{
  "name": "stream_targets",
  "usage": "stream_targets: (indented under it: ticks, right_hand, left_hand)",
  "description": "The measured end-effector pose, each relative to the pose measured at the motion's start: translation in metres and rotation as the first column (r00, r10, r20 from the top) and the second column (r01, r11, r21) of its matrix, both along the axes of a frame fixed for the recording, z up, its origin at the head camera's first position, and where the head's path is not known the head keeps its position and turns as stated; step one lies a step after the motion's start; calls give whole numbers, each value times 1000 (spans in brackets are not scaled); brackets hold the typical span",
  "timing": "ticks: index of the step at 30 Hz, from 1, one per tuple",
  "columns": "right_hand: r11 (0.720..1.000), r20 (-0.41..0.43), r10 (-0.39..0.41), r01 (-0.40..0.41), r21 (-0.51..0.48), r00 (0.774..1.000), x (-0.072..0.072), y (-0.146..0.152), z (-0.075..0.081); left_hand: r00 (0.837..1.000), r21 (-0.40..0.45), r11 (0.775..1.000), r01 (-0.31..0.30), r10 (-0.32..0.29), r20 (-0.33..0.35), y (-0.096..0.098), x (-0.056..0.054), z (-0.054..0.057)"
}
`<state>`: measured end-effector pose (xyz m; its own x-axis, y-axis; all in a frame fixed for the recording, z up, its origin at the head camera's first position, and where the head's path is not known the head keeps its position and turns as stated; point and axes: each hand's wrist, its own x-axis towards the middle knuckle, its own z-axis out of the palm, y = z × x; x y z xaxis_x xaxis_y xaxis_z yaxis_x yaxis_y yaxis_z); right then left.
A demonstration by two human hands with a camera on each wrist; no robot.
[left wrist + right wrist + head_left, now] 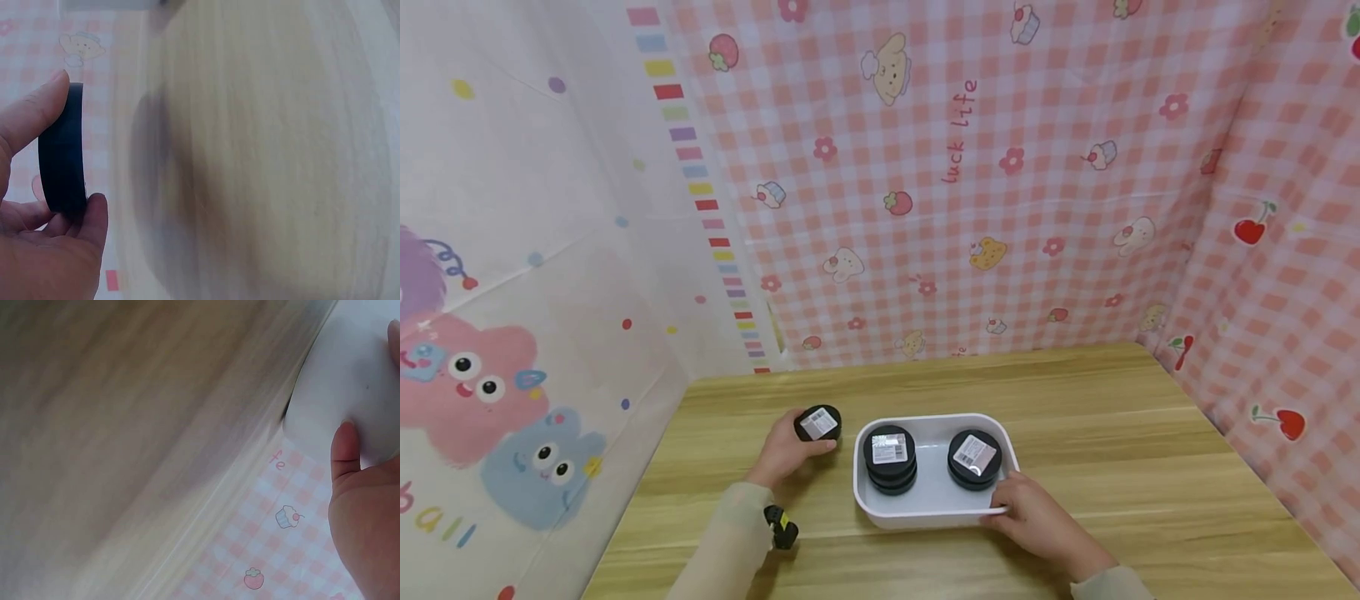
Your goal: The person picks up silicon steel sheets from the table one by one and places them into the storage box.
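Observation:
My left hand (788,450) grips a round black flat container (817,423) with a white label on top, left of the white bin. In the left wrist view the thumb and fingers clasp the side of this black container (62,150), with its shadow on the wood. My right hand (1026,514) holds the front right corner of the white bin (936,521), thumb against its outer wall (325,387) in the right wrist view. Inside the bin, a stack of black containers (890,457) stands at the left and another stack (974,458) at the right.
The bin stands on a wood-grain table (1112,433). A pink checked cloth (955,208) hangs behind the table, and a white cartoon-printed cloth (610,250) hangs at the left. A small black device (781,527) is worn on the left wrist.

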<state>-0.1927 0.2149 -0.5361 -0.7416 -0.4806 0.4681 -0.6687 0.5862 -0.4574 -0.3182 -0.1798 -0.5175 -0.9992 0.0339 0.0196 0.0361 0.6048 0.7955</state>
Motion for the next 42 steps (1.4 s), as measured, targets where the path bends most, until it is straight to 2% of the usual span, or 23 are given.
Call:
stream_targets:
  ticks: [7, 18, 23, 28, 35, 42]
  right_hand:
    - [1000, -30, 5, -5, -5, 1000, -1, 1, -3]
    - [1000, 10, -5, 5, -8, 1000, 5, -2, -2]
    - [1000, -15, 22, -22, -13, 1000, 5, 0, -3]
    - [1000, -25, 22, -22, -21, 999, 6, 1, -3]
    - [1000, 13, -14, 14, -2, 1000, 4, 0, 0]
    - [1000, -52, 6, -6, 7, 999, -1, 0, -1]
  left_hand:
    - [1000, 12, 1000, 17, -17, 12, 8, 0, 5]
    - [998, 40, 998, 55, -54, -31, 20, 4, 12]
    - [997, 40, 997, 72, -71, -29, 26, 7, 14]
    - [996, 66, 994, 85, -84, -26, 33, 6, 16]
    - [992, 63, 991, 119, -117, -40, 43, 3, 28]
    - [989, 30, 989, 142, -141, -40, 54, 6, 38]
